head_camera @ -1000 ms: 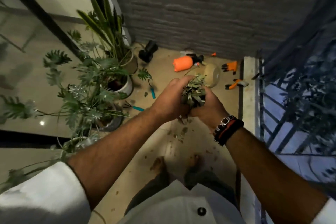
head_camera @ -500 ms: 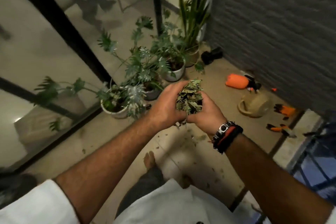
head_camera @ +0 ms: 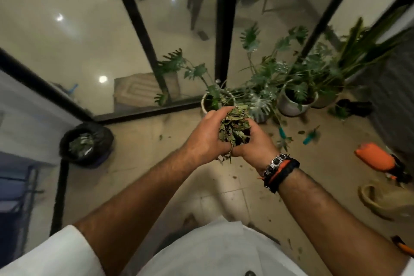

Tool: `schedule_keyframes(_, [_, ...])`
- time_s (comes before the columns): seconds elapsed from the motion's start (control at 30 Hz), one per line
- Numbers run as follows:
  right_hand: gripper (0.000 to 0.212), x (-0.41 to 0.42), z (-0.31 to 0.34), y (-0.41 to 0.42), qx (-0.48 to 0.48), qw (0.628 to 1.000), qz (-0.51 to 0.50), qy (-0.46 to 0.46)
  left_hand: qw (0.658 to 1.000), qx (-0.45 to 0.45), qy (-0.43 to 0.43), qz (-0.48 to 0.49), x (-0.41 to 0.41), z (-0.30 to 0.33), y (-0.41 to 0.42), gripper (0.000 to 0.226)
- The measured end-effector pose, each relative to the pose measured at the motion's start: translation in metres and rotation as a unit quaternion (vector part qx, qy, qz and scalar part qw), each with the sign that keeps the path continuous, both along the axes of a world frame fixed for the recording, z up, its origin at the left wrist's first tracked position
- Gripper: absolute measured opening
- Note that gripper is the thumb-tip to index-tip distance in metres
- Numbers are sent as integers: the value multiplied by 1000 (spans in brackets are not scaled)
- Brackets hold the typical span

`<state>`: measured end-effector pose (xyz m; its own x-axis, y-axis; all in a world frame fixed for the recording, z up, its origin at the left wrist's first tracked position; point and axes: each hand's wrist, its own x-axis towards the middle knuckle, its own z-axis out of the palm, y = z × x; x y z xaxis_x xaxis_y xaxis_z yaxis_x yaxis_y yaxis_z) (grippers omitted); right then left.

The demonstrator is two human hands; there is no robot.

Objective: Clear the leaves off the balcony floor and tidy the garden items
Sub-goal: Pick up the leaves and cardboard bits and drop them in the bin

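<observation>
Progress: partway, by my reading. One load of leaves is gathered up; scraps still dot the balcony floor (head_camera: 143,141) below and to the right of the hands.
Hands: the left hand (head_camera: 206,139) and right hand (head_camera: 253,143) are cupped together, fingers curled round a clump of dry leaves (head_camera: 233,127) pressed between them, a few stems poking out underneath.
Leaves: held off the floor, in front of the person's chest.
Bin: a black-lined bin (head_camera: 86,143) sits on the floor well to the left of the hands, with greenery already inside; likely where this load goes.
Left to tidy: to the right of the hands lie two teal-handled tools (head_camera: 311,136), an orange sprayer bottle (head_camera: 376,158) and a tan watering can (head_camera: 385,201), all on the floor.
Plants: potted plants (head_camera: 293,98) stand just beyond the hands.
</observation>
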<state>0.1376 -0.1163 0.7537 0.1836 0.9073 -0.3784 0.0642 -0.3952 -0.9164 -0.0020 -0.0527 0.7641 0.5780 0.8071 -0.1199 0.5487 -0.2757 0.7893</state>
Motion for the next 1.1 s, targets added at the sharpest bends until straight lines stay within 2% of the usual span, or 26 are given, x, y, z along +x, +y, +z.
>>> schedule_keyframes(0.43, [80, -225, -10, 151, -10, 977, 210, 16, 976, 10, -7, 219, -240, -8, 85, 87])
schedule_keyframes(0.63, [75, -292, -26, 218, -16, 949, 313, 16, 950, 6, -2, 311, -301, -23, 120, 84])
schedule_keyframes(0.83, [73, -350, -36, 283, -19, 912, 410, 3, 909, -9, -6, 417, -349, -28, 155, 81])
schedule_keyframes(1.1, [70, -436, -56, 348, -37, 875, 482, -34, 865, -41, -11, 501, -422, -55, 199, 84])
